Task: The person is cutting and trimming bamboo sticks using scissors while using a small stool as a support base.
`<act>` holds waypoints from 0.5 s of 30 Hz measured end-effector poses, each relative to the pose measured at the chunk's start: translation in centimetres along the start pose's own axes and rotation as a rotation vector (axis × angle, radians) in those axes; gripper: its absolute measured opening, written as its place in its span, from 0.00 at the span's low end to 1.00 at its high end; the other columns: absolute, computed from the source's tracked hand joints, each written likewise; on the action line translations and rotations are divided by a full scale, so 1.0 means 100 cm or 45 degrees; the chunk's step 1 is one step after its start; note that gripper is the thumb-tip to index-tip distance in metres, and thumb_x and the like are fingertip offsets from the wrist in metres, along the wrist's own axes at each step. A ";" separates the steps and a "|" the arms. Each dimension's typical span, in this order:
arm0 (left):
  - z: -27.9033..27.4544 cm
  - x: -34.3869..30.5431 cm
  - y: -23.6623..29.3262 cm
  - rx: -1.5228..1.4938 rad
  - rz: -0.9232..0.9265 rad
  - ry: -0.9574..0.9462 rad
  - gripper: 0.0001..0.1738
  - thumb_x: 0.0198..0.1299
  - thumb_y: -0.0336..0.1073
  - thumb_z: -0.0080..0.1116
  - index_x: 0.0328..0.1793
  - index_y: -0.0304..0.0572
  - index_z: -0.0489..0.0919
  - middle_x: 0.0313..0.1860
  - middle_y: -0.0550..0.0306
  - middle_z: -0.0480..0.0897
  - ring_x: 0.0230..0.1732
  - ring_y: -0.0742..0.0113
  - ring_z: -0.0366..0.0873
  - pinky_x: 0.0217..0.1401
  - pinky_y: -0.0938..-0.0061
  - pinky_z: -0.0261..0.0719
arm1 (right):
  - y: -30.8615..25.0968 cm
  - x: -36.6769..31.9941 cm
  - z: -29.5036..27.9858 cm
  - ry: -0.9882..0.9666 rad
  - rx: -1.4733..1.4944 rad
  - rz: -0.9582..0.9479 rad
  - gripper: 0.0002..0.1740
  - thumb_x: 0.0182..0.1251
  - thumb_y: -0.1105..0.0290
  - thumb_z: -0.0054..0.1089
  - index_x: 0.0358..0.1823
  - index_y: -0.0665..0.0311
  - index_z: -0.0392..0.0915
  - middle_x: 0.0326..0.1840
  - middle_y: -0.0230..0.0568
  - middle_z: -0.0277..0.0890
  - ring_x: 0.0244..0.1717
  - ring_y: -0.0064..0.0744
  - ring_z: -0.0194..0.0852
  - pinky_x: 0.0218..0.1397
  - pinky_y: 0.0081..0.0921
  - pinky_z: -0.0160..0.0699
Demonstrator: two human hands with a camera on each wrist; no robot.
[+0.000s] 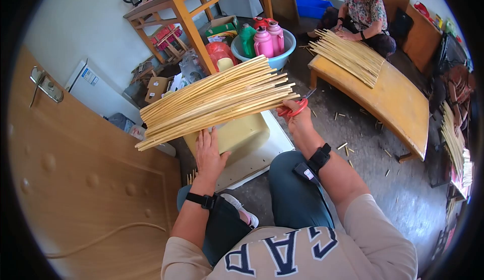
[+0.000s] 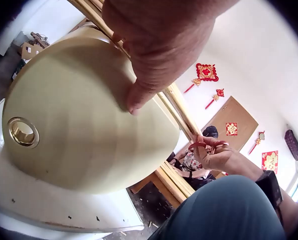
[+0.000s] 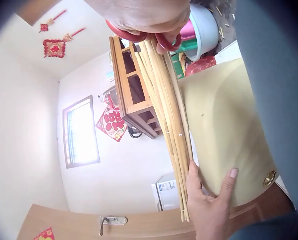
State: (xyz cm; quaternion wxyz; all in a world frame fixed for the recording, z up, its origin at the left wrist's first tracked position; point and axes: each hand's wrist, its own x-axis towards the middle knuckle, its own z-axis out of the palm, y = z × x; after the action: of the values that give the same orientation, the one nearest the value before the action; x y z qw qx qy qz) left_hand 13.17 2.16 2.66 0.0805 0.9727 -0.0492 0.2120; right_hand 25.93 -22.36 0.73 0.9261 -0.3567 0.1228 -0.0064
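Note:
A broad layer of thin pale sticks [image 1: 217, 96] [image 3: 165, 100] lies across an upturned cream basin [image 1: 249, 135] [image 2: 84, 125]. My left hand [image 1: 209, 156] [image 3: 209, 210] touches the near edge of the sticks with extended fingers, its thumb spread against the basin. At the right end of the sticks, my right hand [image 1: 298, 123] [image 2: 221, 159] has its fingers curled through the red handles of scissors [image 1: 296, 109] [image 3: 168, 44], whose blades point away to the right. Whether it also grips stick ends is unclear.
A white surface [image 1: 280, 129] supports the basin. Ahead, a blue tub [image 1: 290, 43] holds pink flasks [image 1: 263, 42]. To the right, a low wooden table [image 1: 390, 93] bears more sticks, with a seated person behind it. Short cut pieces [image 1: 343, 145] litter the floor; a door [image 1: 75, 164] stands left.

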 end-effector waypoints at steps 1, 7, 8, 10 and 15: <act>0.002 0.003 -0.001 -0.030 0.010 0.009 0.47 0.37 0.39 0.72 0.66 0.35 0.62 0.64 0.42 0.64 0.65 0.43 0.58 0.66 0.53 0.56 | 0.000 0.000 0.001 0.024 -0.003 -0.007 0.10 0.54 0.82 0.58 0.38 0.78 0.72 0.34 0.51 0.76 0.28 0.39 0.78 0.32 0.29 0.83; 0.001 0.011 -0.001 0.051 0.203 -0.033 0.49 0.31 0.38 0.73 0.65 0.36 0.65 0.53 0.46 0.71 0.60 0.50 0.62 0.62 0.59 0.58 | 0.003 0.001 -0.002 0.003 -0.013 0.014 0.11 0.54 0.82 0.58 0.38 0.78 0.71 0.33 0.51 0.76 0.28 0.39 0.78 0.32 0.29 0.84; 0.000 0.013 0.000 0.040 0.205 -0.039 0.49 0.31 0.38 0.73 0.65 0.36 0.65 0.53 0.46 0.71 0.60 0.50 0.62 0.62 0.59 0.58 | 0.002 0.000 -0.002 0.013 -0.020 0.012 0.11 0.54 0.82 0.58 0.38 0.78 0.71 0.33 0.51 0.76 0.28 0.39 0.78 0.32 0.29 0.84; -0.006 0.016 0.000 -0.010 0.110 -0.137 0.48 0.29 0.39 0.74 0.62 0.37 0.67 0.48 0.48 0.72 0.58 0.51 0.63 0.60 0.59 0.59 | 0.002 -0.002 -0.002 0.004 0.005 0.017 0.10 0.54 0.82 0.58 0.37 0.79 0.72 0.31 0.51 0.76 0.26 0.39 0.78 0.30 0.29 0.84; -0.027 -0.008 0.010 -0.012 0.088 -0.207 0.47 0.27 0.39 0.75 0.61 0.36 0.68 0.48 0.49 0.72 0.57 0.51 0.63 0.59 0.59 0.59 | -0.004 -0.014 -0.006 -0.029 -0.093 0.089 0.09 0.54 0.81 0.58 0.36 0.77 0.73 0.28 0.49 0.77 0.23 0.39 0.78 0.26 0.29 0.83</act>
State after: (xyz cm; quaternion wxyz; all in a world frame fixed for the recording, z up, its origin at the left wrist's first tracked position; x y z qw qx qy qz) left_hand 11.26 1.70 4.90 0.0736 0.9841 -0.0901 0.1346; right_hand 24.47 -22.91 0.94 0.9134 -0.3860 0.1246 0.0345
